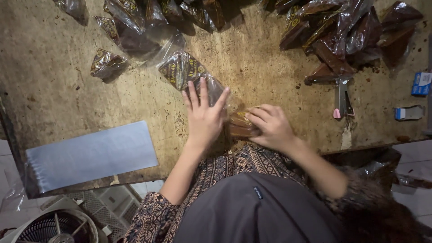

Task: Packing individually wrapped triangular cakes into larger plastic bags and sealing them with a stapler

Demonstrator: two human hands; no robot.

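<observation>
**Worktable, two hands at a packet**

Head view: left hand (204, 118) flat, fingers spread, pressing a clear printed bag (189, 72) onto the worn table (58, 85); right hand (270, 127) curled over a small brown packet (239, 126) at the near table edge, just beside the left hand; heap of filled brown packets (342, 33) far right; stapler (343, 96) below that heap; stack of clear flat bags (90, 155) near left; fan (56, 227) under the table.

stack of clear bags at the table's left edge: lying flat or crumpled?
Flat. The stack of clear plastic bags lies spread on the wooden table, edges straight, no folds visible; neither hand touches it.
</observation>
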